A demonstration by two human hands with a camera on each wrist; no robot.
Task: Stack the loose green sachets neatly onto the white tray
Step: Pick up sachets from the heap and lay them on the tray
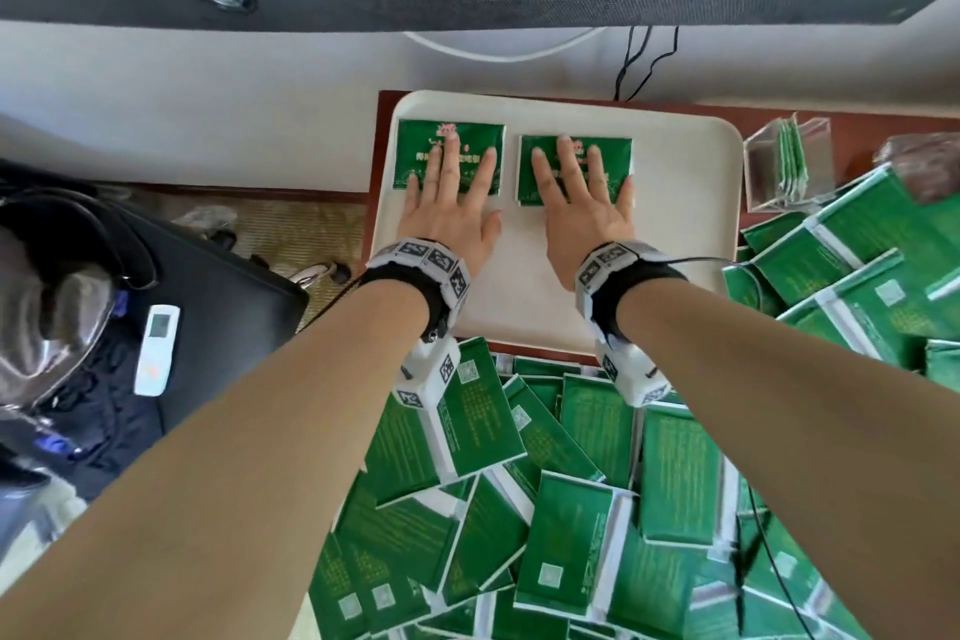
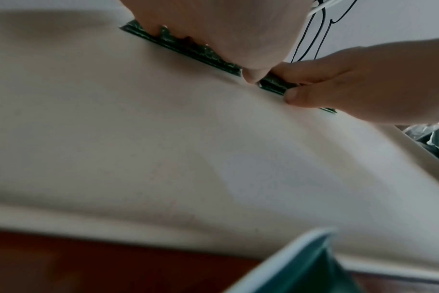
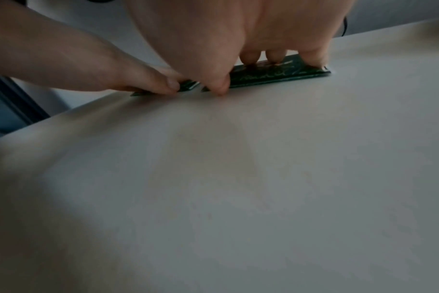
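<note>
Both hands lie flat on the white tray (image 1: pixel 675 244), fingers straight and spread, gripping nothing. The left hand (image 1: pixel 451 208) presses its fingers down on the left sachet (image 1: pixel 415 146); the right hand (image 1: pixel 582 208) presses likewise on the right sachet (image 1: pixel 618 156). The two sachets lie side by side under the fingertips, near each other but apart, with a strip of bare tray between them. The right wrist view shows the right fingertips (image 3: pixel 248 57) bearing on the top face of that sachet, the thumb touching its near corner.

The loose sachets (image 1: pixel 571 509) lie in a disordered heap on the bench behind both wrists and to the right of the right hand, overlapping at many angles.

Handling judgement:
- Weight: the sachets appear thin and flat and are likely very light. They lie close to the tray surface in both wrist views.
- Stiffness: probably a flexible foil or paper pouch that bends if held by one corner only.
- Surface: the printed faces look smooth. Expect stacked sachets to slide over each other and over the tray.
- Edges: the near edge of the left sachet looks crimped or serrated in the left wrist view; this is likely a seal seam and the stiffest part.

Recommended hold: pinch across the two long edges, thumb on one side and fingers on the other, or lift one edge with a fingertip and slide the thumb beneath. Square each sachet against the one below with flat fingers, as both hands are placed now.
</note>
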